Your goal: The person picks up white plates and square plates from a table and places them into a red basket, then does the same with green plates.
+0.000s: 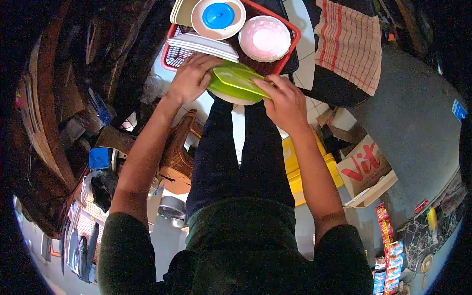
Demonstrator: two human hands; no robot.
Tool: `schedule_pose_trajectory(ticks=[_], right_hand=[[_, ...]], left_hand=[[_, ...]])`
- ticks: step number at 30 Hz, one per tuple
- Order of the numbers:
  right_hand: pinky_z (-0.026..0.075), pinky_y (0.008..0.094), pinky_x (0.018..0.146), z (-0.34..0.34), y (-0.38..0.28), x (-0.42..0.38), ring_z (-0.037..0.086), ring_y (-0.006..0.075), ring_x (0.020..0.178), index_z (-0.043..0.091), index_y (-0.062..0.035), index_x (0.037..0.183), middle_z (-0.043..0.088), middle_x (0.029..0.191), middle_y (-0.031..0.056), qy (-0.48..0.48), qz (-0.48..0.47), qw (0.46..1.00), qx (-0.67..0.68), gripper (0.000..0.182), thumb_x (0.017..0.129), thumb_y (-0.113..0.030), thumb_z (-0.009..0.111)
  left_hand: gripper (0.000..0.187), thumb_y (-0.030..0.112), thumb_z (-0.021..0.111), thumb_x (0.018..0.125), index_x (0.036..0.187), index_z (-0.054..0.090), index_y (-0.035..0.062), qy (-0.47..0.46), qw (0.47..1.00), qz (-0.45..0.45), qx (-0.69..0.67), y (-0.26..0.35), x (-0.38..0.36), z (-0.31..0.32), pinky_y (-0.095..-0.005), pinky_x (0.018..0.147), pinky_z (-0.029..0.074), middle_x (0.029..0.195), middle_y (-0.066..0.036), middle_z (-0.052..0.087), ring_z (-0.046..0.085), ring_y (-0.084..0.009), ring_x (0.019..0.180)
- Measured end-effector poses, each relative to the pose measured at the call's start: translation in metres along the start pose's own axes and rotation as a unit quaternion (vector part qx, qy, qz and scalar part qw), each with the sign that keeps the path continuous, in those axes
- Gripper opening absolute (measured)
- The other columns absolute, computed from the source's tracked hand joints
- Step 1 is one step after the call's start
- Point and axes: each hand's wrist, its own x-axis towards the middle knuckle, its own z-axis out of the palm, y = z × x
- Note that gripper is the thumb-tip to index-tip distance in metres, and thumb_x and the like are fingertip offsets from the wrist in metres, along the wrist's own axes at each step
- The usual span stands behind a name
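Observation:
Green plates or shallow bowls (236, 83) are held between my two hands, just in front of a red plastic basket (295, 37). My left hand (192, 78) has its fingers on their left edge, next to a stack of white rectangular trays (204, 45). The right edge of the green pieces is gripped by my right hand (281, 101), thumb and fingers closed on it. A pale rim shows beneath the green. In the basket sit a round white dish with a blue lid (218, 16) and a pink and white bowl (265, 39).
A red-striped cloth (348, 46) lies over a dark round surface to the right of the basket. Lower right stand a yellow crate (295, 167) and a carton marked Vit (366, 169). A wicker piece (178, 155) and a metal pan (172, 206) are at left.

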Motion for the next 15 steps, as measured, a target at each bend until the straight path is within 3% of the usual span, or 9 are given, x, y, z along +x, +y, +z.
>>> schedule_pose_trajectory(ticks=[11, 15], right_hand=[[0.05, 0.0454, 0.087, 0.051, -0.006, 0.021, 0.058, 0.0324, 0.105, 0.064, -0.0156, 0.121, 0.06, 0.116, 0.0114, -0.032, 0.001, 0.999, 0.013, 0.047, 0.075, -0.008, 0.063], [0.05, 0.0425, 0.09, 0.068, -0.001, 0.024, 0.058, 0.0307, 0.105, 0.064, -0.0154, 0.122, 0.059, 0.112, 0.0093, -0.028, -0.007, 1.0, -0.011, 0.046, 0.076, -0.008, 0.066]], left_hand=[[0.046, 0.007, 0.054, 0.08, 0.125, 0.057, 0.0097, 0.02, 0.996, 0.0, -0.081, -0.01, -0.01, -0.005, -0.0434, 0.107, 0.037, 0.128, -0.014, 0.058, 0.05, -0.033, 0.123], [0.051, 0.018, 0.068, 0.08, 0.129, 0.056, 0.0124, -0.027, 0.998, -0.002, -0.056, -0.004, -0.019, -0.011, -0.043, 0.107, 0.038, 0.131, -0.014, 0.057, 0.05, -0.0328, 0.124]])
